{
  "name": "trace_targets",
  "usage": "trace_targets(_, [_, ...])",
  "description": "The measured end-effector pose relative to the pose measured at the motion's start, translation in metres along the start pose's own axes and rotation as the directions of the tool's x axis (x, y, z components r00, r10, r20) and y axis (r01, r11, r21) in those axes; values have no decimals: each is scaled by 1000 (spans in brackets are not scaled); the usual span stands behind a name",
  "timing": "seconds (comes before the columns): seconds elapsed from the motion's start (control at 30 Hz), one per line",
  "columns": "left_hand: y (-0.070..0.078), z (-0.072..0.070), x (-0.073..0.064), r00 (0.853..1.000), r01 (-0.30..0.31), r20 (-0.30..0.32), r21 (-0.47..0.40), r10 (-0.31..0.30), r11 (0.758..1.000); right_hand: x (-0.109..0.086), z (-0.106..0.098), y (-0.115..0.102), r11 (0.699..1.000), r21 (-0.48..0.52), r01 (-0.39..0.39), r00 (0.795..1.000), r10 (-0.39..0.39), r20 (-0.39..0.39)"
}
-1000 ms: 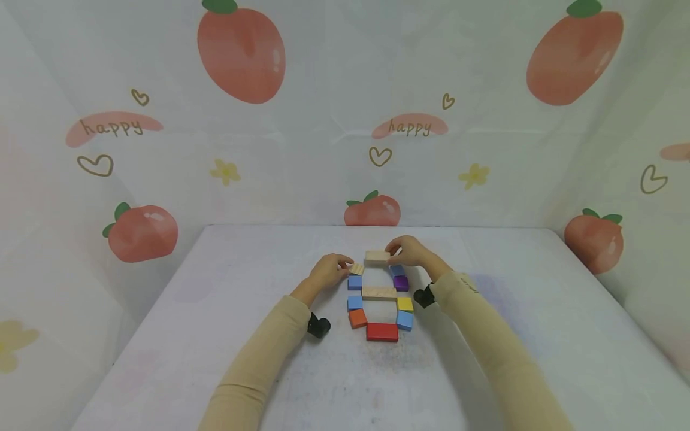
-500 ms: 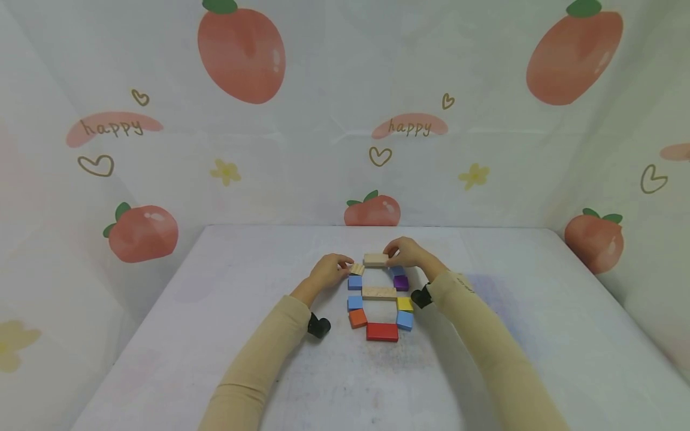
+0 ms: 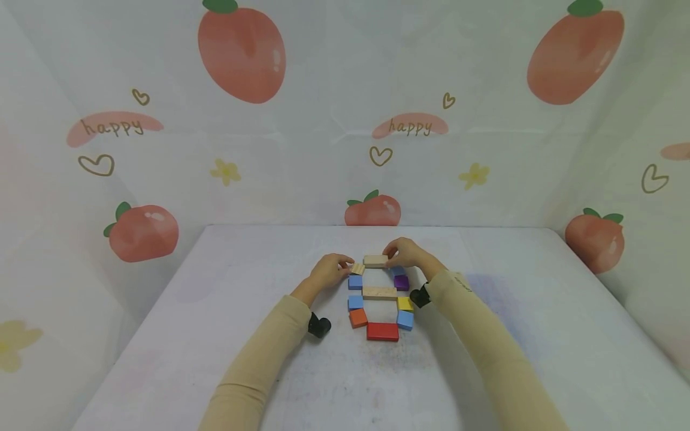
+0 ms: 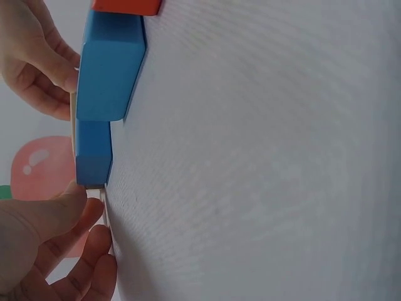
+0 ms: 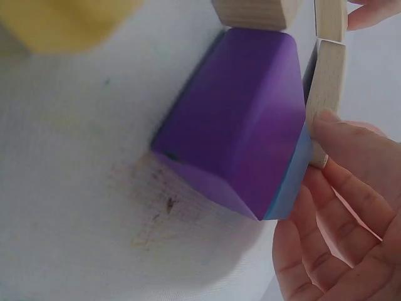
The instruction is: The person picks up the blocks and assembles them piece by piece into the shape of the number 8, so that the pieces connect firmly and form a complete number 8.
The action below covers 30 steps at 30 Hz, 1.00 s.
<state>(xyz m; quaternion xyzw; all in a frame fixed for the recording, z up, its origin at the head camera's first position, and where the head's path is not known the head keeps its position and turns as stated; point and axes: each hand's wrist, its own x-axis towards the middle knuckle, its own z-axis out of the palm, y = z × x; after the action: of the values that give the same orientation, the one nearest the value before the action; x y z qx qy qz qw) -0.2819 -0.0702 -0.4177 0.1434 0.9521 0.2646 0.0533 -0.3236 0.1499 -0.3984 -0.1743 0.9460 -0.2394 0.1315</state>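
In the head view, wooden and painted blocks form a figure-eight outline. My right hand pinches the right end of a pale wooden block at its far end; the right wrist view shows the thumb on this wooden block, beside a blue block. My left hand has thumb and index finger on a small wooden block at the far left corner. In the left wrist view, that block is mostly hidden behind a blue block. A purple block lies near my right wrist.
Nearer lie a long wooden block, a yellow block, an orange block, more blue blocks and a red block at the front. A white cloth covers the table; a printed curtain stands behind.
My right hand has brought the pale wooden block slightly nearer and left, close to the small wooden block. The left hand has stayed in place.
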Motion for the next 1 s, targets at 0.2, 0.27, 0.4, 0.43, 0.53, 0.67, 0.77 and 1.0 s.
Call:
trace_targets(0.2, [0,-1,0,1000,11,5,-11,-11,1000,0,0,-4,1000,-6,-7,1000,7,15])
trace_targets(0.27, [0,0,0,1000,12,5,-11,-12,1000,0,0,-6,1000,-9,-24,1000,24,20])
trace_targets(0.4, [-1,1,1,1000,14,5,-14,-14,1000,4,1,-6,997,-2,-83,996,83,41])
trace_targets(0.43, [-1,1,1,1000,14,5,-14,-14,1000,8,3,-2,996,2,-90,995,90,48])
trace_targets(0.53, [-1,1,1,1000,15,4,-13,-15,1000,27,11,21,998,36,-42,998,41,51])
trace_targets(0.67, [-2,2,1,1000,18,5,-16,-18,1000,35,16,31,999,44,-10,999,8,52])
trace_targets(0.77, [-2,2,1,1000,21,5,-21,-21,1000,20,10,12,998,32,-51,998,50,48])
trace_targets(1.0, [-1,1,1,1000,19,5,-22,-18,1000,-4,0,-12,999,-4,-51,998,51,32])
